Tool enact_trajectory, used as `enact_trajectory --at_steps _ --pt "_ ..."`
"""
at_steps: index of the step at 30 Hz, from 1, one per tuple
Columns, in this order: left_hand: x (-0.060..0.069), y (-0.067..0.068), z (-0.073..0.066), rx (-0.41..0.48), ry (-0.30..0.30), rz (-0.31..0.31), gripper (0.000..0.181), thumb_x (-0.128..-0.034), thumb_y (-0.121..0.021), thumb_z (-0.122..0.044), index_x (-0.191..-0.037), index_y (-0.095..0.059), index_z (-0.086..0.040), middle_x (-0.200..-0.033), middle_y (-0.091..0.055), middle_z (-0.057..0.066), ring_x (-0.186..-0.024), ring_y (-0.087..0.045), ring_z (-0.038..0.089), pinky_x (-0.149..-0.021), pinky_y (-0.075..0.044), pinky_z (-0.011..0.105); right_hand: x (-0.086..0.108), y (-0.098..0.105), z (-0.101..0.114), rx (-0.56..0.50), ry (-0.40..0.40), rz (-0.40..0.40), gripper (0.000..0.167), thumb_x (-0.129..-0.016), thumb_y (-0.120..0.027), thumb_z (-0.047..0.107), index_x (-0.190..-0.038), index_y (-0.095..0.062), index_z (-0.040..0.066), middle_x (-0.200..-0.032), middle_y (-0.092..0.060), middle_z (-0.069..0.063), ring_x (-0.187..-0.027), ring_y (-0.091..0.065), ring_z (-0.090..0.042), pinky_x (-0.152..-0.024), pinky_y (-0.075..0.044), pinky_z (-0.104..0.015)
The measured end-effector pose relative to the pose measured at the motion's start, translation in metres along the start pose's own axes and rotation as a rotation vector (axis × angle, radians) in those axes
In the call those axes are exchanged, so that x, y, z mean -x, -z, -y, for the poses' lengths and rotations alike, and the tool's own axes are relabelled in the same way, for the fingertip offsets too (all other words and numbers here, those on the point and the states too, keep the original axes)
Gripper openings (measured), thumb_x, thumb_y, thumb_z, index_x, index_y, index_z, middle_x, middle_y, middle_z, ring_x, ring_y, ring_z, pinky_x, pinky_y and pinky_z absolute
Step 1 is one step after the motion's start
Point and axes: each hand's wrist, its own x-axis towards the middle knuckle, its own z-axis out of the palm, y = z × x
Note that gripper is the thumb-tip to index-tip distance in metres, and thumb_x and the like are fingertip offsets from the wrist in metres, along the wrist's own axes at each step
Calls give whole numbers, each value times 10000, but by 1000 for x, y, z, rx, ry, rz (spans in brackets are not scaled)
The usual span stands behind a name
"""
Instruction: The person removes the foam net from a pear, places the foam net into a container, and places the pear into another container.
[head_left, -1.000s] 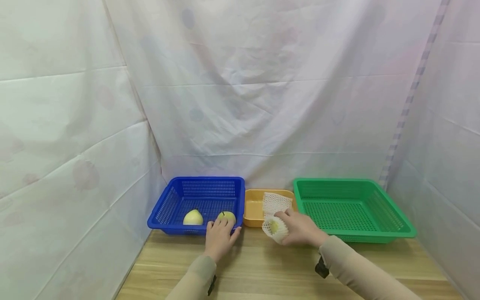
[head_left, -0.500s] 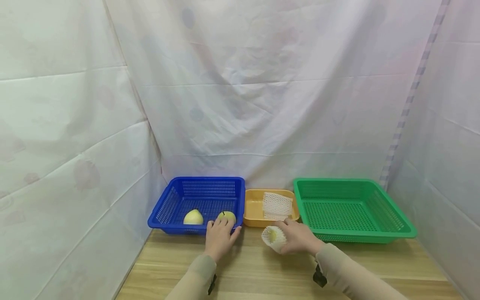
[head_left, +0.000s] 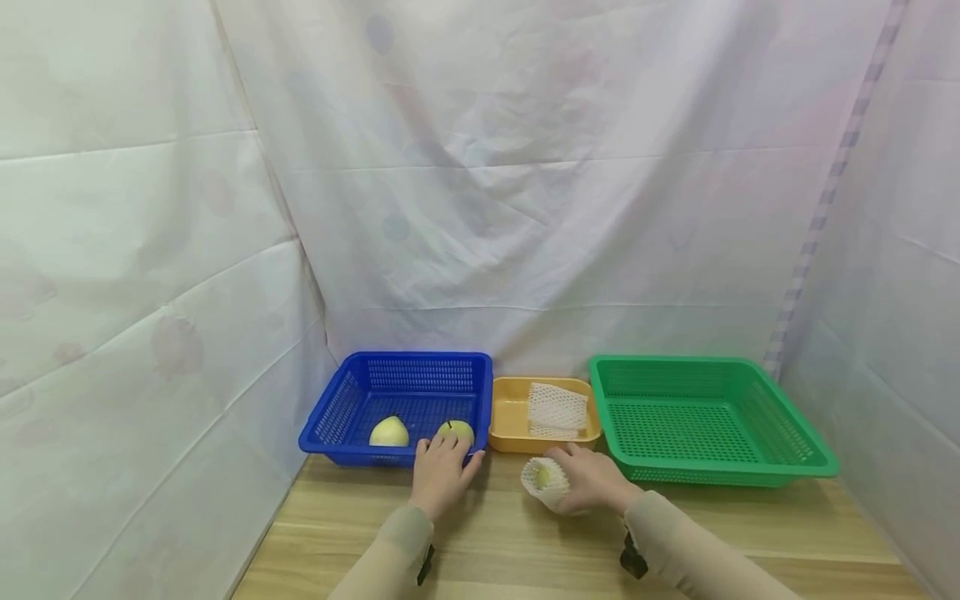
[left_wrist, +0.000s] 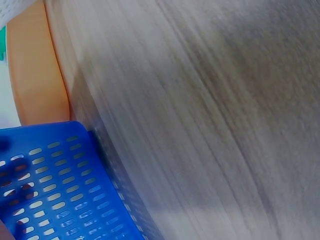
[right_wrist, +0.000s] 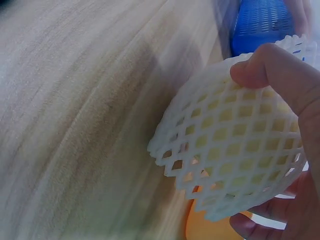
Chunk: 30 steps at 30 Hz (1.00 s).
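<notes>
My right hand [head_left: 588,479] holds a pear [head_left: 542,477] wrapped in a white foam net sleeve [right_wrist: 235,140], low over the wooden table in front of the orange tray. In the right wrist view the thumb lies on one side of the net, with fingertips showing at the other. My left hand [head_left: 441,475] reaches over the front rim of the blue basket [head_left: 345,457], its fingers resting on a yellow-green pear [head_left: 455,431], partly hidden. Another pear [head_left: 389,432] lies to the left in the same basket.
The orange tray [head_left: 510,417], with white foam nets [head_left: 557,408] lying in it, stands between the blue basket and a green basket [head_left: 712,475] on the right. White cloth [head_left: 480,208] hangs behind and at both sides of the wooden table [head_left: 517,550].
My right hand has drawn the wrapped pear slightly back from the tray and lower towards the table, revealing more of the nets in it. The left hand stays on its pear.
</notes>
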Motion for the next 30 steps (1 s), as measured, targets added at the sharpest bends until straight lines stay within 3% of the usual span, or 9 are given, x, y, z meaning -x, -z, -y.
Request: enact_trajectory --at_steps 5,11,16,24,30 --pt "0 3 -1 7 8 32 435 -982 -405 -562 -1005 -656 -208 -915 -586 -9 -926 -528 213 -808 -372 455 0 -2 0 2 -5 2 814 -602 -801 366 -1342 -513 187 -1178 -561 -109 -932 -572 -244 -709 -478 -466" --pt "0 10 -3 54 26 58 454 -973 -447 -547 -1093 -678 -175 -1002 -636 22 -997 -554 229 -832 -387 473 0 -4 -1 -9 -8 4 824 -599 -808 372 -1344 -510 184 -1221 -556 -153 -1020 -581 -329 -743 -481 -510" --pt "-2 15 -4 91 9 49 414 -958 -518 -508 -1107 -672 -154 -1038 -658 32 -1015 -588 237 -846 -418 458 0 -7 -3 -19 -13 8 835 -596 -805 379 -1350 -506 180 -1211 -555 -147 -1011 -578 -324 -749 -478 -515" --pt "-8 26 -17 125 -100 -45 318 -906 -656 -404 -1123 -641 -172 -1101 -651 13 -1023 -609 223 -889 -466 427 1 -11 -4 -26 4 -4 818 -595 -801 375 -1335 -514 180 -1139 -562 -97 -928 -571 -264 -711 -474 -485" --pt "-9 30 -34 196 -258 -137 280 -866 -720 -258 -1115 -663 -144 -1072 -642 -3 -955 -622 189 -845 -506 361 1 -12 -4 -30 1 -9 807 -605 -806 383 -1332 -517 187 -1133 -570 -96 -921 -576 -261 -693 -481 -469"
